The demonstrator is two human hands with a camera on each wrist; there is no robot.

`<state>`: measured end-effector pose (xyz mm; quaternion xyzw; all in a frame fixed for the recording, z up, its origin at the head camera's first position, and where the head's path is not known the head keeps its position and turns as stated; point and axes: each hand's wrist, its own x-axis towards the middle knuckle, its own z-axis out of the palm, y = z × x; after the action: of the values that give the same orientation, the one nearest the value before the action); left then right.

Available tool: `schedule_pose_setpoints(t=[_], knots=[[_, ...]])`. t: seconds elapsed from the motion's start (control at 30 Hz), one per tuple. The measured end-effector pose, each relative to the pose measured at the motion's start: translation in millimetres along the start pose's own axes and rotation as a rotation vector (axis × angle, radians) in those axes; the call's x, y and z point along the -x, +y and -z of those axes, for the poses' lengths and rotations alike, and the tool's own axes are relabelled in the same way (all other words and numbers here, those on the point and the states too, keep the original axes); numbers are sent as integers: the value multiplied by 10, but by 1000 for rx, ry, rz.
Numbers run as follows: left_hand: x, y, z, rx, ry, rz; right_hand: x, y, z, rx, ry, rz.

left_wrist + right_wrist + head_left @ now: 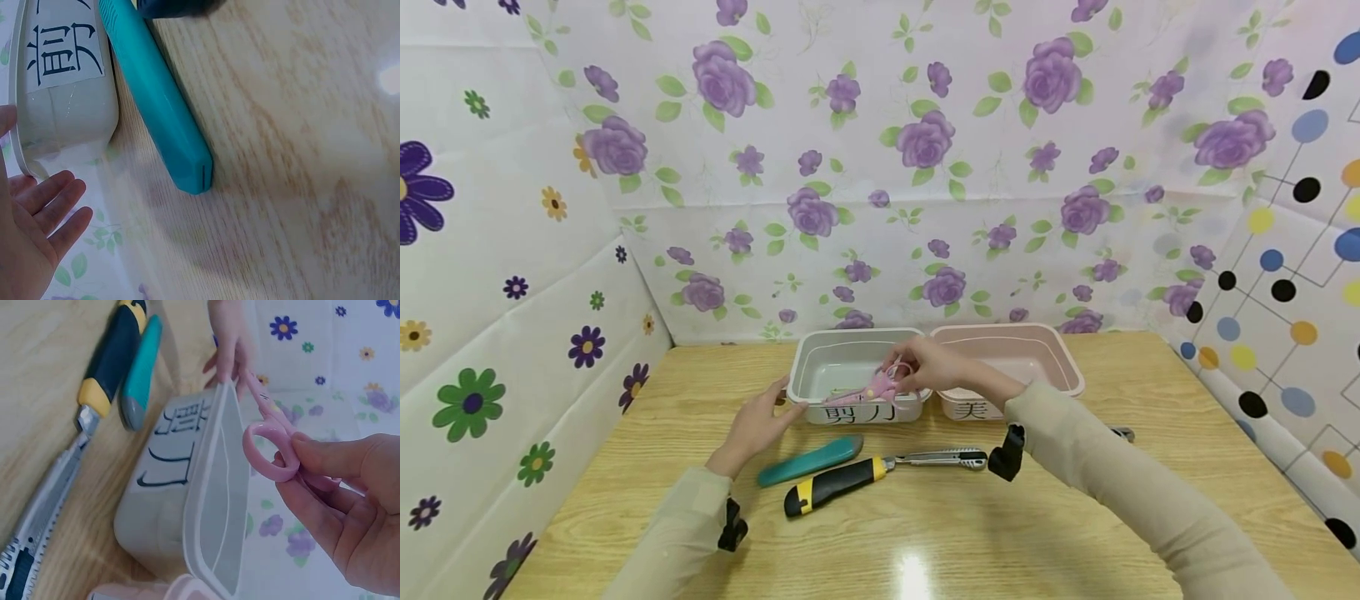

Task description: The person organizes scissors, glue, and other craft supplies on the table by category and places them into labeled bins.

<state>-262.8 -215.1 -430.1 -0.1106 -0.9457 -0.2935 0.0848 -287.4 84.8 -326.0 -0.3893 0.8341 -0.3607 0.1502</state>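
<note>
Pink scissors (pixel 877 386) above gray bin (pixel 823 360), at its front rim, blades pointing left. Right hand (pixel 925 365) pinches the handle loops, thumb against fingers, forearm angled in past pink bin (pixel 1000 343). Left hand (pixel 758 423) at gray bin's left end, fingers extended and relaxed, not gripping. Teal cutter (pixel 812 461), black-yellow cutter (pixel 838 486), silver cutter (pixel 943 457) on worktop (pixel 1000 533) in front.

On a wood-grain table (pixel 820 558), we see a teal cutter (pixel 811 461), a black-and-yellow knife (pixel 842 486) and a silver knife (pixel 943 458) lying before a grey bin (pixel 808 367) and a pink bin (pixel 1066 375).
</note>
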Motion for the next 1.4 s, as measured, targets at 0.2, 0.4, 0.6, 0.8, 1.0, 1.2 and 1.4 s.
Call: schedule_pose_setpoints(t=[0.2,0.4,0.6,0.8,1.0,1.2,1.4], knots=[[-1,-8,-6,1,-3,2,-86,114,58,10,57,7],[3,-20,-11,-15,-3,2,-164,201,69,14,99,4],[8,-13,-22,-1,-5,5,-239,258,23,29,106,-12],[2,-21,-32,3,0,-5,-298,346,-53,81,121,-19],[-11,-21,-24,7,8,-8,-337,424,-119,104,168,-3],[-15,-28,-22,0,11,-5,-369,433,-181,117,185,4],[-12,-29,-24,-12,13,-8,-426,453,-226,132,200,-5]])
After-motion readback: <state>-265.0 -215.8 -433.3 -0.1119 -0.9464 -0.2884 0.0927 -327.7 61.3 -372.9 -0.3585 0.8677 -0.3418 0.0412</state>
